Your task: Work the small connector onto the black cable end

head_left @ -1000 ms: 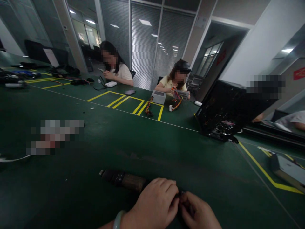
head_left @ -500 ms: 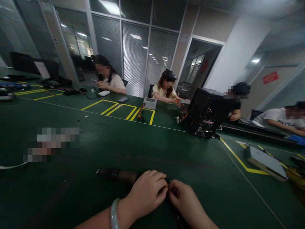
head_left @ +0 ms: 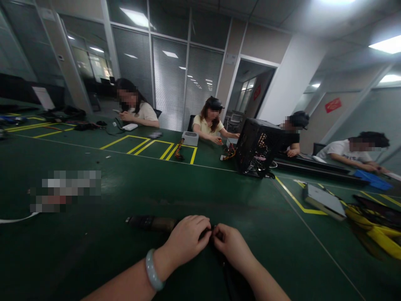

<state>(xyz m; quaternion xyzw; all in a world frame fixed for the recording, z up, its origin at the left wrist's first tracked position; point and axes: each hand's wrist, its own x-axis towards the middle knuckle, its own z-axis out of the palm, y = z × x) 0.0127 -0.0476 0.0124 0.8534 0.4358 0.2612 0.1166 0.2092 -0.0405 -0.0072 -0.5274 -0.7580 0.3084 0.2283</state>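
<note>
A dark cylindrical tool [head_left: 153, 223] lies on the green table [head_left: 131, 263], its metal tip pointing left. My left hand [head_left: 188, 238], with a pale bangle at the wrist, rests over the tool's right end, fingers curled. Close against it, my right hand [head_left: 232, 246] has its fingertips pinched together at the same dark end. What the fingertips hold is too small and shaded to make out. A black cable [head_left: 230, 276] runs down from there beneath my right wrist.
Across the table stand a black computer case [head_left: 258, 146] and a grey power supply [head_left: 190, 137] with wires. A silver box [head_left: 325, 201] and a yellow-black bundle [head_left: 376, 234] lie at the right. Several people sit along the far side.
The view has shifted, so both hands appear slightly higher and further left, still together at the tool's end. The person opposite has lowered a grey box beside the black case.
</note>
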